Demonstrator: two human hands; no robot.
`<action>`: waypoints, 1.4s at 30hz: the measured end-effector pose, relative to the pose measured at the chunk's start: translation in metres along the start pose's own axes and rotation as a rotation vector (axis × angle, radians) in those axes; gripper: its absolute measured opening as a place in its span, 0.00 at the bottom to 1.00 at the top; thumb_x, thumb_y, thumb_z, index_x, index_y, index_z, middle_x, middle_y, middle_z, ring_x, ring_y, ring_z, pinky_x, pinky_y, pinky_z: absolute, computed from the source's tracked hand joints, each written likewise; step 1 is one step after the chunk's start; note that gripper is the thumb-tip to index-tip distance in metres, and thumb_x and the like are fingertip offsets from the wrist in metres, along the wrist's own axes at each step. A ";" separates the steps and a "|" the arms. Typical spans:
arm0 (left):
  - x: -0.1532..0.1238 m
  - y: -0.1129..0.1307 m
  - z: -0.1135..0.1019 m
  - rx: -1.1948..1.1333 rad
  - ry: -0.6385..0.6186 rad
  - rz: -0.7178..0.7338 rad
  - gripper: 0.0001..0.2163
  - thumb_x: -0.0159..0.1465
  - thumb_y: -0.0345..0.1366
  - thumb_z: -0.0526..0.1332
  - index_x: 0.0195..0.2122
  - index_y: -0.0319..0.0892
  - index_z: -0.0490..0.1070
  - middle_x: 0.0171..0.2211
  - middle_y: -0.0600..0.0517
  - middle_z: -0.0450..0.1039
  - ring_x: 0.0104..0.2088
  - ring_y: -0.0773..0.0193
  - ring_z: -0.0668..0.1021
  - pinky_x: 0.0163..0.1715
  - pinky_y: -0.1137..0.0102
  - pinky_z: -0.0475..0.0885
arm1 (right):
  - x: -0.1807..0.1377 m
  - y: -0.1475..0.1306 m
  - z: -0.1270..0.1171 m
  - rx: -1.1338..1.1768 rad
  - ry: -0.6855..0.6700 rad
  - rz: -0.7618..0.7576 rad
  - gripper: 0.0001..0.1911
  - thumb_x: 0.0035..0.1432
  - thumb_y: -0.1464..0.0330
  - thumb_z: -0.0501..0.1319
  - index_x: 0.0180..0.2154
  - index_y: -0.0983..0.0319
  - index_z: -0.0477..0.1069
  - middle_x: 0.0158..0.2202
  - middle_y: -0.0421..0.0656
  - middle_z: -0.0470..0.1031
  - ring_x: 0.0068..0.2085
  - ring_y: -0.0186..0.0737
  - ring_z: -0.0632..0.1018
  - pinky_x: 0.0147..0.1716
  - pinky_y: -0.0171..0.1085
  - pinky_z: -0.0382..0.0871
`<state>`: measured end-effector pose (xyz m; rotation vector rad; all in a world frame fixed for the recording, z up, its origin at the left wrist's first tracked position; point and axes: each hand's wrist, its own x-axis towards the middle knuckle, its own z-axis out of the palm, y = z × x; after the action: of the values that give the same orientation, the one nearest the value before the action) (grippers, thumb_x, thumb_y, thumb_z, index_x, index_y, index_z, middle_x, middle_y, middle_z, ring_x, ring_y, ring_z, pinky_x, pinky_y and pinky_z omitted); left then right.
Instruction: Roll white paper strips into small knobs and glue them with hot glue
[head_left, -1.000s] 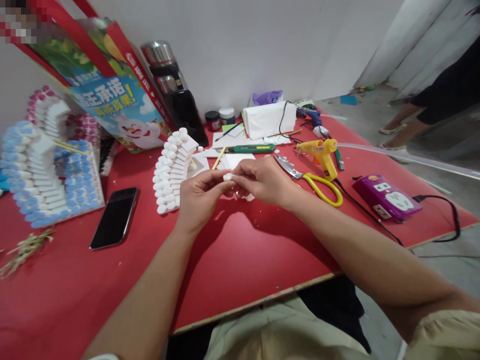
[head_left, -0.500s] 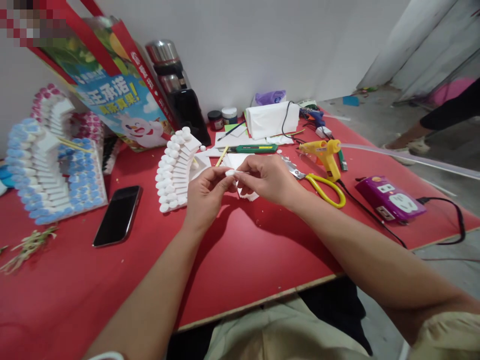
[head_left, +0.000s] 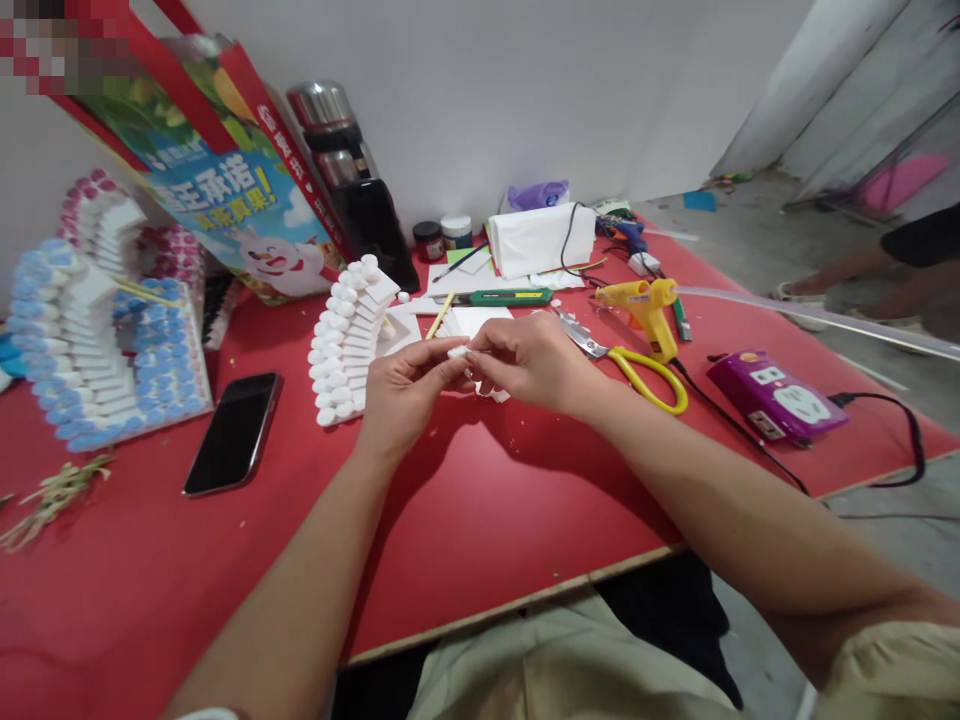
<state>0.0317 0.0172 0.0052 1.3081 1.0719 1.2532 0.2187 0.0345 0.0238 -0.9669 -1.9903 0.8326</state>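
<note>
Over the red table, my left hand and my right hand meet fingertip to fingertip. Both pinch one small white piece, mostly covered by the fingers, so its exact kind is unclear. Just left of my left hand stands a curved white stair model edged with round white pieces. White paper scraps lie behind and below my fingers. Past my right hand are scissors with yellow handles, and a green utility knife rests behind both hands.
A yellow glue gun and a purple power socket with cords are on the right. At left are a phone, a blue-and-white stair model and a shopping bag. Another person's legs show at far right.
The white piece has turned slightly between my fingertips, and both hands still pinch it. The other person's legs at right have shifted. My view has moved a little.
</note>
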 end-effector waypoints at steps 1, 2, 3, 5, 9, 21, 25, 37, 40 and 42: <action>0.001 -0.001 -0.001 -0.031 -0.012 -0.009 0.13 0.57 0.39 0.75 0.42 0.42 0.83 0.28 0.52 0.81 0.28 0.63 0.82 0.35 0.65 0.82 | 0.001 0.000 0.000 0.092 -0.013 0.048 0.10 0.62 0.65 0.64 0.30 0.63 0.73 0.25 0.43 0.79 0.24 0.35 0.77 0.25 0.34 0.69; 0.002 -0.002 -0.001 -0.076 -0.022 -0.029 0.12 0.56 0.39 0.75 0.41 0.42 0.82 0.28 0.52 0.80 0.27 0.64 0.81 0.35 0.66 0.81 | 0.002 -0.001 0.001 0.204 -0.030 0.103 0.13 0.62 0.62 0.65 0.29 0.63 0.73 0.25 0.43 0.79 0.23 0.36 0.78 0.24 0.34 0.71; 0.004 -0.002 -0.002 -0.132 -0.033 -0.068 0.12 0.56 0.39 0.75 0.40 0.42 0.82 0.29 0.52 0.80 0.27 0.66 0.81 0.35 0.68 0.80 | 0.003 -0.001 0.000 0.320 -0.042 0.158 0.16 0.62 0.58 0.66 0.29 0.63 0.72 0.25 0.43 0.79 0.23 0.36 0.78 0.23 0.34 0.72; 0.006 -0.004 -0.003 -0.277 -0.051 -0.195 0.13 0.53 0.39 0.77 0.36 0.42 0.81 0.29 0.53 0.79 0.27 0.68 0.79 0.34 0.71 0.79 | 0.004 -0.003 -0.001 0.505 -0.030 0.244 0.23 0.61 0.50 0.65 0.29 0.63 0.73 0.24 0.43 0.79 0.21 0.36 0.78 0.21 0.35 0.74; 0.006 -0.007 -0.005 -0.577 -0.116 -0.468 0.11 0.55 0.38 0.76 0.36 0.41 0.79 0.34 0.50 0.78 0.35 0.68 0.80 0.38 0.74 0.78 | 0.005 -0.007 -0.006 0.582 0.097 0.268 0.27 0.60 0.45 0.64 0.30 0.65 0.74 0.21 0.42 0.76 0.17 0.32 0.75 0.18 0.33 0.71; 0.004 -0.008 -0.006 -0.775 -0.181 -0.594 0.05 0.56 0.29 0.71 0.34 0.40 0.79 0.34 0.49 0.78 0.37 0.67 0.80 0.45 0.73 0.79 | 0.004 0.003 -0.001 0.452 -0.037 0.060 0.12 0.60 0.67 0.65 0.44 0.64 0.72 0.28 0.37 0.74 0.26 0.32 0.75 0.23 0.31 0.69; 0.005 -0.009 -0.004 -0.662 -0.139 -0.501 0.06 0.56 0.30 0.73 0.35 0.40 0.80 0.35 0.50 0.79 0.36 0.67 0.80 0.45 0.72 0.78 | 0.004 0.004 0.001 0.206 -0.010 -0.086 0.12 0.55 0.74 0.63 0.43 0.63 0.71 0.30 0.36 0.70 0.29 0.31 0.71 0.28 0.32 0.67; 0.006 -0.006 -0.006 -0.410 -0.171 -0.388 0.12 0.56 0.38 0.76 0.32 0.34 0.81 0.33 0.47 0.80 0.35 0.66 0.80 0.42 0.72 0.78 | 0.003 0.014 0.002 -0.152 0.050 -0.259 0.06 0.56 0.75 0.61 0.38 0.63 0.73 0.39 0.43 0.71 0.28 0.30 0.69 0.31 0.34 0.64; 0.007 -0.006 -0.007 -0.386 -0.182 -0.404 0.12 0.56 0.38 0.76 0.34 0.34 0.82 0.34 0.46 0.81 0.35 0.65 0.81 0.45 0.70 0.78 | 0.003 0.015 -0.002 -0.216 0.033 -0.280 0.06 0.56 0.76 0.60 0.36 0.63 0.72 0.38 0.43 0.72 0.30 0.32 0.69 0.31 0.33 0.62; 0.007 -0.007 -0.009 -0.376 -0.194 -0.433 0.13 0.55 0.38 0.77 0.33 0.33 0.82 0.32 0.46 0.80 0.35 0.64 0.81 0.46 0.68 0.78 | 0.003 0.014 -0.005 -0.260 0.011 -0.326 0.05 0.57 0.76 0.59 0.35 0.63 0.72 0.37 0.44 0.74 0.31 0.33 0.70 0.30 0.33 0.61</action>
<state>0.0235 0.0257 -0.0012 0.8350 0.8698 0.9224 0.2263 0.0455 0.0165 -0.7530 -2.2054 0.3959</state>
